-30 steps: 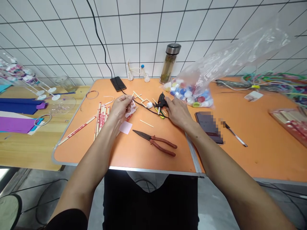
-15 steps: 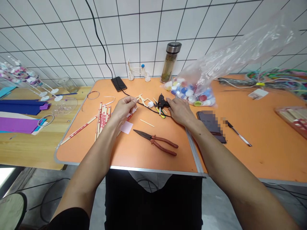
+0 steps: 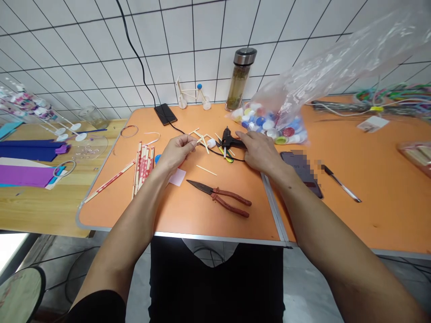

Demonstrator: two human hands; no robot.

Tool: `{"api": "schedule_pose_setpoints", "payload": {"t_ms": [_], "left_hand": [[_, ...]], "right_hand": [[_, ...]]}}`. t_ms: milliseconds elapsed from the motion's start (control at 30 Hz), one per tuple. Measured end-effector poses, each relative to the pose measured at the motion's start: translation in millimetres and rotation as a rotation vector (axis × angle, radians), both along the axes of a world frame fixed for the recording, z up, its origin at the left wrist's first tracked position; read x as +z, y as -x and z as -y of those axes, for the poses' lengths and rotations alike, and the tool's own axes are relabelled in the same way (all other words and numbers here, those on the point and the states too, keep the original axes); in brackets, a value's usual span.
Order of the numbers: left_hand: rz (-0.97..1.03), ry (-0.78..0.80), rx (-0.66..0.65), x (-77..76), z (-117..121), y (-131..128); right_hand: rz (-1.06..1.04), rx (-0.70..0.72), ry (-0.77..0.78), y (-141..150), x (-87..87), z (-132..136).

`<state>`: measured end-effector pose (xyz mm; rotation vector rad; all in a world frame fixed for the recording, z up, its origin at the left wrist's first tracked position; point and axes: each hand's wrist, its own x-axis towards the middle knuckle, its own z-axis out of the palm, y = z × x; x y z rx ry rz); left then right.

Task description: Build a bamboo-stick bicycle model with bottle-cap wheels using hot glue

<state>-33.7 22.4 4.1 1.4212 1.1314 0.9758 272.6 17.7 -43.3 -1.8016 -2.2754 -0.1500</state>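
Head view: the left hand (image 3: 177,152) is pinching the near end of a small frame of thin wooden sticks (image 3: 202,141), with the thumb pressing against the fingertips, while the right hand (image 3: 259,152) is reaching well apart from it, its fingers lying on the rear of a black hot glue gun (image 3: 229,140); whether they are gripping the gun or only touching it, I cannot tell. The frame is sitting near the middle of the orange bench (image 3: 215,229), between the hands, with a white plastic piece (image 3: 211,142) at its far side and a black cord (image 3: 215,155) curving beneath it toward the gun. A loose wooden stick (image 3: 206,170) is lying just below, and red-handled long-nose pliers (image 3: 215,197) are resting nearer the front edge. A bundle of paper-wrapped chopsticks (image 3: 143,168) is lying left of the left wrist. Toward the far edge, a clear plastic bag (image 3: 272,125) is spilling coloured bottle caps, and a steel-capped tumbler (image 3: 239,80) is standing against the white tiled wall (image 3: 101,54).
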Motion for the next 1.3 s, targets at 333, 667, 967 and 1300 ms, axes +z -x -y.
{"api": "schedule_pose_setpoints", "payload": {"t_ms": [333, 667, 967, 1300], "left_hand": [[-0.117, -0.095, -0.072, -9.4, 1.2, -8.6], [-0.121, -0.101, -0.081, -11.9, 3.8, -12.3], [-0.189, -0.134, -0.135, -11.0, 7.8, -16.4], [-0.253, -0.209, -0.149, -12.2, 8.7, -18.3]], "right_hand": [[-0.581, 0.036, -0.260, 23.0, 18.8, 12.5], [-1.075, 0.056, 0.225, 58.9, 34.9, 32.9], [-1.087, 0.111, 0.217, 58.0, 34.5, 31.2], [-0.969, 0.112, 0.200, 58.0, 33.6, 32.6]]}}
